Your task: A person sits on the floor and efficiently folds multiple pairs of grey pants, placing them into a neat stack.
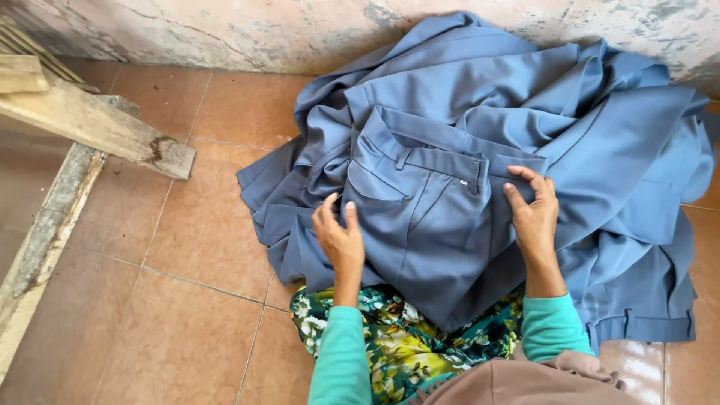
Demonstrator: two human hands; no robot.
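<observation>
A pair of blue-grey trousers [424, 217] lies on top of a heap of the same blue-grey garments [600, 127], waistband away from me, legs draped toward my lap. My left hand [339, 236] rests on the trousers' left edge, fingers curled over the fabric. My right hand [532, 214] presses on the right end of the waistband, fingers spread and gripping the cloth. Both arms wear teal sleeves. A floral green and yellow cloth [390, 337] covers my lap under the trouser legs.
The heap sits on a brown tiled floor [172, 300] against a worn plaster wall [247, 30]. Rough wooden planks [90, 124] lie at the left, one angled across another along the floor.
</observation>
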